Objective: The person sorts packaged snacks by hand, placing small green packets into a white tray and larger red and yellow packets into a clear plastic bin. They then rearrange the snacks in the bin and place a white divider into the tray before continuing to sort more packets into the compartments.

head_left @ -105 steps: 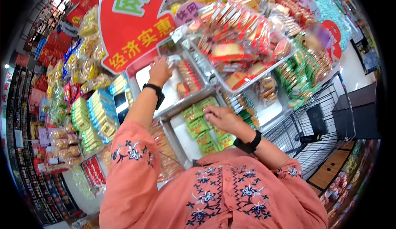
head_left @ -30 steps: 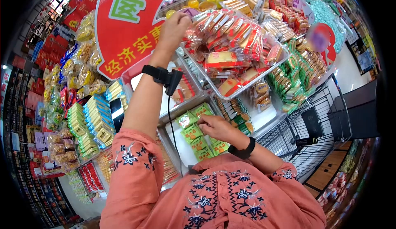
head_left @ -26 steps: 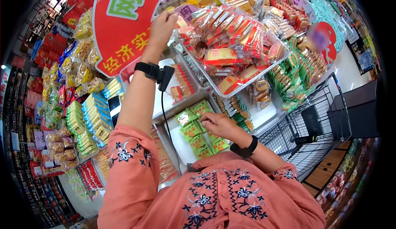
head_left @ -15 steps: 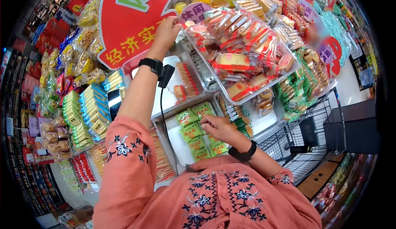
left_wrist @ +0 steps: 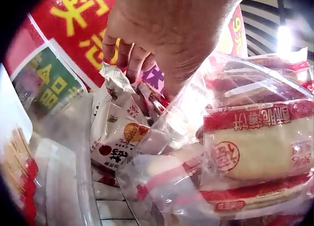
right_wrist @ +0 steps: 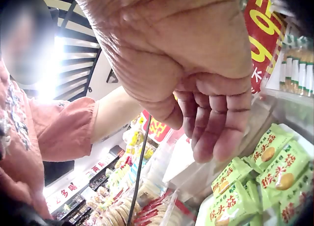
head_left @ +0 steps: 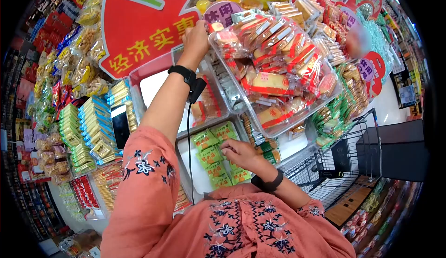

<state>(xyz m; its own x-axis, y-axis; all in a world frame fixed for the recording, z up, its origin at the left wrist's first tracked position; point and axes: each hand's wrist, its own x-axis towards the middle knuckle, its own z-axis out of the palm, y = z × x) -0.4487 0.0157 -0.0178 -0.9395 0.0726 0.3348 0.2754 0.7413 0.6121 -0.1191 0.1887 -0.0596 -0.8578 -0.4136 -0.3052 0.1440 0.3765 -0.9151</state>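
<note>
My left hand (head_left: pixel 197 39) is at the far left corner of a clear tray (head_left: pixel 260 127) heaped with red-and-clear biscuit packs (head_left: pixel 267 82). In the left wrist view, its fingers (left_wrist: pixel 125 55) bend down behind a white snack packet (left_wrist: pixel 114 119), which hides the fingertips; I cannot tell whether they hold it. A red-banded biscuit pack (left_wrist: pixel 255 142) lies beside it. My right hand (head_left: pixel 242 155) hangs over green snack packets (head_left: pixel 209 155) in a metal bin. In the right wrist view, its fingers (right_wrist: pixel 223 128) are loosely curled with nothing in them, just above the green packets (right_wrist: pixel 279 169).
A large red sign (head_left: pixel 144 30) stands behind the left hand. Left of the bins are blue-and-yellow packs (head_left: pixel 100 123) and a dark phone (head_left: pixel 121 127). A wire shopping cart (head_left: pixel 339 155) stands at the right. A black cable (head_left: pixel 189 151) hangs from the left wrist.
My left hand has gone from the half-empty bin, past the sign, to the tray's corner. The tray looks larger and lower in view. My right hand has stayed over the green packets.
</note>
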